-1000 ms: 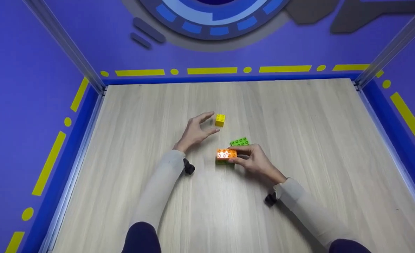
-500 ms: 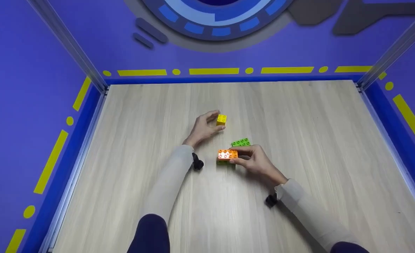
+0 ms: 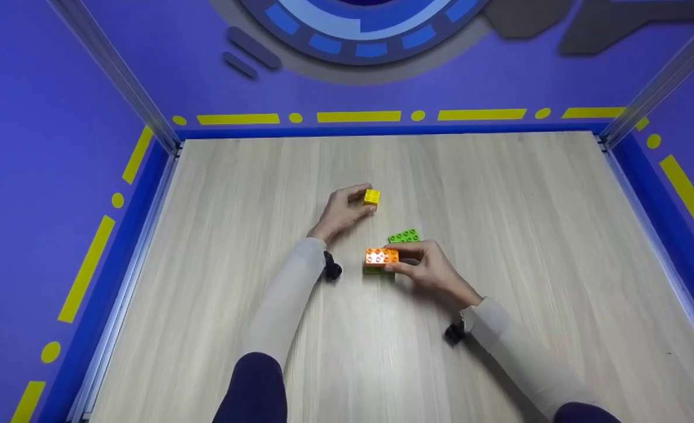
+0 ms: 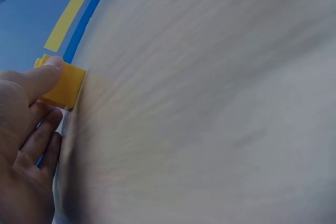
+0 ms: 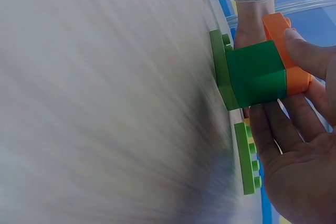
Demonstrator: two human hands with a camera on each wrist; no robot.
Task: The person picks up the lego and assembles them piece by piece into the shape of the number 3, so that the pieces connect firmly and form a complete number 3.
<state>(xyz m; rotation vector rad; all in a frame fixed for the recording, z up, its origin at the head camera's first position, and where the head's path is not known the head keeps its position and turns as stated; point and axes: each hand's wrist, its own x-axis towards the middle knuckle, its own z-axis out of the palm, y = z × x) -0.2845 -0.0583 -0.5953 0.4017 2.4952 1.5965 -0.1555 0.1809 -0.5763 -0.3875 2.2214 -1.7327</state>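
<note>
A: Where is the little yellow block [image 3: 372,197]?
B: On the wooden tabletop [image 3: 499,194], near the middle. The left hand [image 3: 342,210] pinches it with thumb and fingers.
A: And the orange block [image 3: 381,257]?
B: It sits on a dark green block [image 5: 257,73] (that one shows best from the right wrist), on a flat green piece [image 5: 219,66]. The right hand [image 3: 430,268] is wrapped round the stack. A light green flat plate [image 3: 404,236] lies just behind it.

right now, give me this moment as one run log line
left hand: pinches yellow brick | right hand: grips orange brick stacked on green brick | green plate: on table
</note>
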